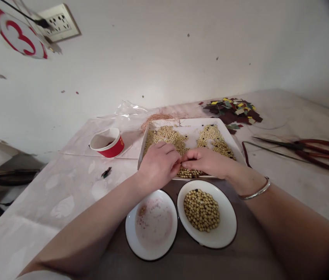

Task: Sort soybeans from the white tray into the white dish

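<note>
A shallow white tray [192, 130] holds heaps of small, round, yellowish pieces [168, 136] like beads or beans, some with dark spots. Over its front part, my left hand [161, 161] and my right hand [205, 160] meet with fingers pinched together. Whatever sits between the fingertips is too small or too hidden to name. Closer to me are two dark-rimmed white dishes. The right dish [227, 229] contains a pile of larger yellowish balls [201, 210]; the left dish [155, 237] has only reddish specks and a small yellowish bit in it.
To the left stands a red and white paper cup [114, 148]. Behind the tray lie clear plastic [129, 111], reddish thin strands [155, 118] and a pile of coloured scraps [234, 111]. Large scissors [312, 149] rest at the right. A small dark object [106, 172] lies left.
</note>
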Tool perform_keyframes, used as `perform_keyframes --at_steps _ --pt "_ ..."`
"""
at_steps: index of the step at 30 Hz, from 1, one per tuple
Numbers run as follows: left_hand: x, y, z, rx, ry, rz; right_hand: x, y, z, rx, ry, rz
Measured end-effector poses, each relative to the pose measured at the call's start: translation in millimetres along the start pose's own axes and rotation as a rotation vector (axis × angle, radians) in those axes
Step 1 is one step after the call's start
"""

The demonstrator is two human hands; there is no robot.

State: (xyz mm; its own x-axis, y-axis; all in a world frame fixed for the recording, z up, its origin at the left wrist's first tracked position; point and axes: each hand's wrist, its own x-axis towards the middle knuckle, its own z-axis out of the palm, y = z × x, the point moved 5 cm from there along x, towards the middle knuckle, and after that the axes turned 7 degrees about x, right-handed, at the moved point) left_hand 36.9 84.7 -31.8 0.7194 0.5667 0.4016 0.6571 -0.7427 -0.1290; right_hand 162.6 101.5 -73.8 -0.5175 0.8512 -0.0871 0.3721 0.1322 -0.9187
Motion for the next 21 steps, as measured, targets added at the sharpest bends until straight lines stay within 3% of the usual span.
perform_keyframes --at_steps 6,11,14,17,21 --pt "1 -2 -15.9 -0.073 0.035 -0.076 1 -1 1 -0.003 -0.012 -0.034" --pt "2 31 -30.3 -0.33 -0.052 0.147 0 1 2 0.103 -0.028 -0.022" --pt "1 37 -29.3 -0.38 -0.1 0.205 0 1 1 0.095 -0.017 -0.017" --pt "2 19 -25.5 -0.341 -0.066 0.105 1 0 0 0.045 -0.01 -0.016" --pt "0 -22 -12.7 -0.164 -0.088 -0.168 2 0 -1 -0.016 0.02 -0.008"
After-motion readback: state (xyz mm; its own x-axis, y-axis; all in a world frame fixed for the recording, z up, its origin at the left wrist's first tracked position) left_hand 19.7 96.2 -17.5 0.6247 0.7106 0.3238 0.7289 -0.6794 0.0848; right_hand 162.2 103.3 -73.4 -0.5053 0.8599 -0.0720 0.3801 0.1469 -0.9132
